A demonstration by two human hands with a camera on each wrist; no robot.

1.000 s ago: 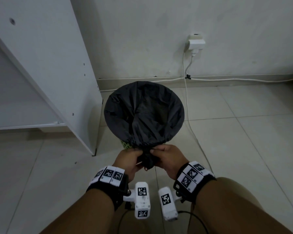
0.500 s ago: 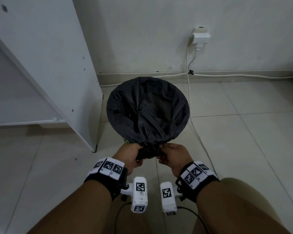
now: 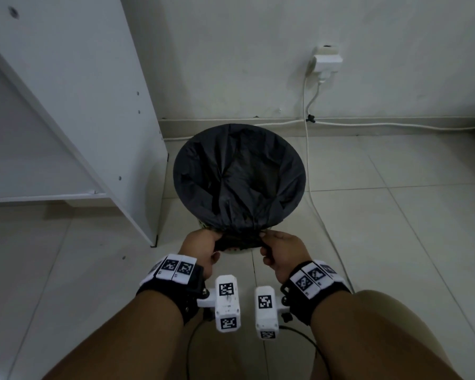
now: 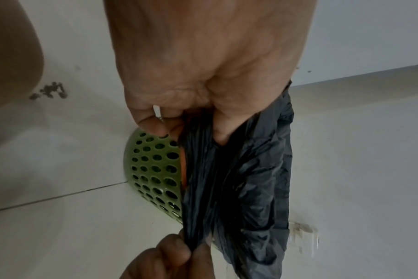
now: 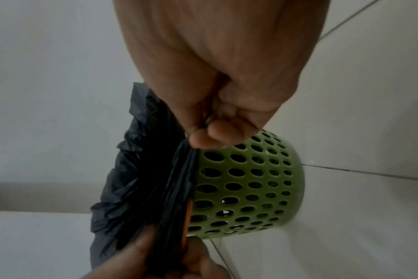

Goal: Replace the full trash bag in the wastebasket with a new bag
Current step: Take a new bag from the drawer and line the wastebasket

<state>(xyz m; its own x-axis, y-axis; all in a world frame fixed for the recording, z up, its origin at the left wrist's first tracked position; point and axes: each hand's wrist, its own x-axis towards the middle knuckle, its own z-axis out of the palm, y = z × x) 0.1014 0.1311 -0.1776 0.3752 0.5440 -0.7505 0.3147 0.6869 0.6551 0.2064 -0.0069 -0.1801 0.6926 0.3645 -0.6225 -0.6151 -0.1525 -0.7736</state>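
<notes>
the green perforated wastebasket (image 5: 248, 181) stands on the tiled floor (image 3: 395, 215) just in front of the wall, with the white cabinet panel (image 3: 74, 111) close on its left side. the black trash bag (image 3: 239, 176) lines the wastebasket, its mouth folded over the rim all the way round.

both hands sit at the near edge of the wastebasket. the left hand (image 3: 200, 248) curls its fingers and thumb round a gathered bunch of bag film; the right hand (image 3: 281, 252) pinches the other end of that same bunch between thumb and fingers. in the wrist views the film runs taut and pleated between the two grips, and a thin orange strip, perhaps a drawstring, shows beside the wastebasket wall.

a second ago the hands were pressed together on one tight knot of slack below the rim; now they have drawn apart sideways and that slack is stretched into a flat band along the near rim. this looks like snugging the bag's excess onto the wastebasket, which suggests the fitting is close to done.
</notes>
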